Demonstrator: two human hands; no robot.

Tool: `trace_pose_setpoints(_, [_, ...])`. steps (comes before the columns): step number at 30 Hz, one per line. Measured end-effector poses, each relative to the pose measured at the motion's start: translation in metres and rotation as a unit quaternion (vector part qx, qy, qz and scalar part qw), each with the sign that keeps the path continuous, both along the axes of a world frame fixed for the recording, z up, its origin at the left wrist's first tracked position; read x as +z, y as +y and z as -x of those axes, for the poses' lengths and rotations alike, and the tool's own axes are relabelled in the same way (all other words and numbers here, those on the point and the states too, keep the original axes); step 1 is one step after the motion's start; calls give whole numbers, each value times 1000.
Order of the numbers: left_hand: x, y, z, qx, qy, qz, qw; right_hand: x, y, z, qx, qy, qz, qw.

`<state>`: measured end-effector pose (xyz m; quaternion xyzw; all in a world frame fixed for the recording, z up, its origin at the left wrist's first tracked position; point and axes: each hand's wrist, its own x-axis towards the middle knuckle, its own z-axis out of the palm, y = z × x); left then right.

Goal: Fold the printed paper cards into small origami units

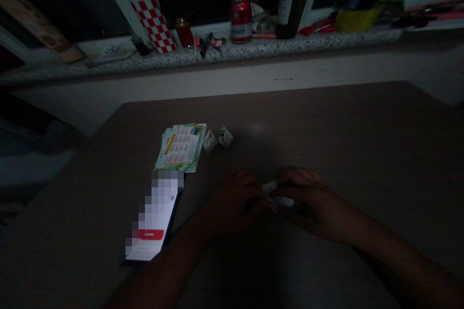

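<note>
My left hand (235, 203) and my right hand (308, 200) meet low on the dim wooden table (344, 130). Both have their fingers closed on a small folded piece of printed paper (277, 200), most of it hidden under the fingers. A stack of printed calendar cards (181, 147) lies up and to the left of my hands. Beside the stack sit two small folded paper pieces (209, 140) (225, 136). A phone with a lit screen (154, 217) lies left of my left forearm.
Behind the table a stone ledge (326, 41) carries a red can (241, 20), a dark bottle (292, 2), a red-and-white chequered object (154, 21), a small red jar (184, 33) and scattered small items. The room is very dark.
</note>
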<state>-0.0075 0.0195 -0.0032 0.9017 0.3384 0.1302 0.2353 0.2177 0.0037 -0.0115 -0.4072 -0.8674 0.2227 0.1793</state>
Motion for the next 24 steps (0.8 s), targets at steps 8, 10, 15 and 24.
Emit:
trace_pose_setpoints(8, [-6,-4,-12,80,47,-19,995,0,-1,-1,-12,-2,19,1000])
trace_pose_setpoints(10, [-5,-4,-15,90,58,-19,994,1,-1,-1,-12,-2,22,1000])
trace_pose_setpoints(15, [-3,-3,-19,99,78,-25,992,-1,1,0,-16,7,15,1000])
trace_pose_setpoints(24, [-1,-4,-24,95,130,-42,986,-5,0,4,-46,-2,20,999])
